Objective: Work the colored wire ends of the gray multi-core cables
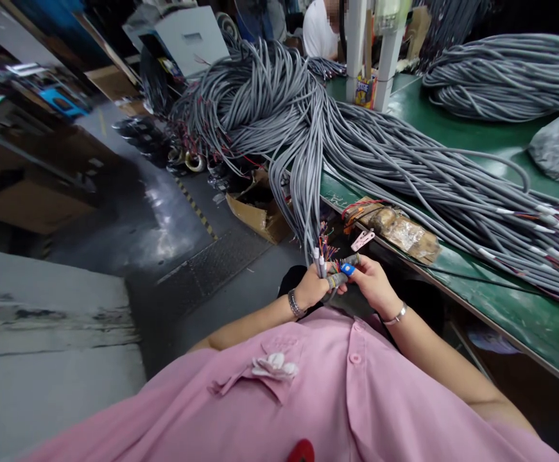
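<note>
A thick bundle of grey cables (303, 160) hangs off the green bench (510, 314) toward my lap. My left hand (312, 289) grips the ends of a few of these cables, whose coloured inner wires (326, 247) stick up above my fingers. My right hand (373, 282) is closed on a small tool with a blue part (347, 269), held against the cable ends right next to the left hand. My fingertips wear grey sleeves. Both wrists carry bracelets.
More grey cable piles (505, 77) cover the bench. A taped brown packet (404, 232) and a pink clip (362, 240) lie near its edge. A cardboard box (257, 215) stands on the floor. A person in white (320, 29) sits far off.
</note>
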